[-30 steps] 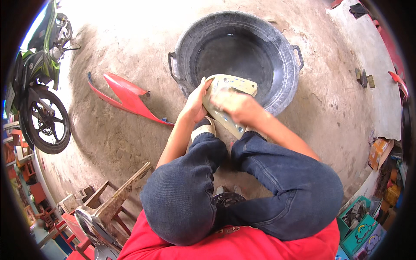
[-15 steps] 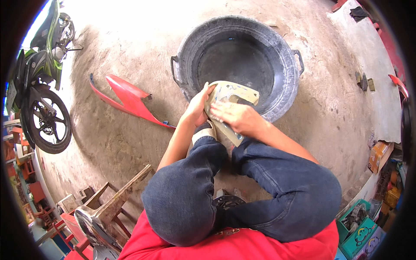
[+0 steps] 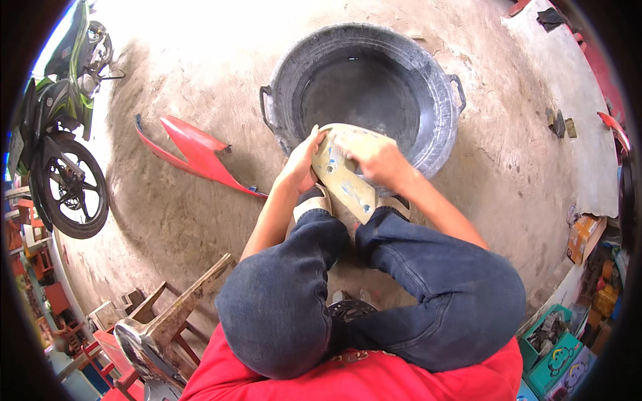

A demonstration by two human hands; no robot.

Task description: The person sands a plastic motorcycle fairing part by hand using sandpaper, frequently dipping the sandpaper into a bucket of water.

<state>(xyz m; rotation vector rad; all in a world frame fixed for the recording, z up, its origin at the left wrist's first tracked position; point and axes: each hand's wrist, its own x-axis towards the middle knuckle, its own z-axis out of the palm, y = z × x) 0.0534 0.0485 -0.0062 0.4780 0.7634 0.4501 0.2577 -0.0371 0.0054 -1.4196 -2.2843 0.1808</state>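
A beige, curved motorcycle body panel point(image 3: 348, 188) with blue and grey patches is tilted above my shoes, at the near rim of a big black tub point(image 3: 438, 144). My left hand point(image 3: 304, 159) is closed around the panel's left edge, thumb at its upper corner. On the upper part of the panel lies my right hand point(image 3: 382, 160), its fingers curled, pressed down and partly blurred. Whatever may be under those fingers is hidden. Dark, shiny water point(image 3: 354, 100) stands in the tub.
A red fairing piece point(image 3: 194, 150) lies on the concrete floor to the left. Beyond it stands a green and black motorcycle point(image 3: 70, 154). At lower left is a worn wooden stand point(image 3: 180, 314); at lower right, a teal box point(image 3: 555, 361) and a cardboard box point(image 3: 583, 237).
My right hand has moved up and to the right across the panel, uncovering its middle and lower part. My left hand keeps its grip.
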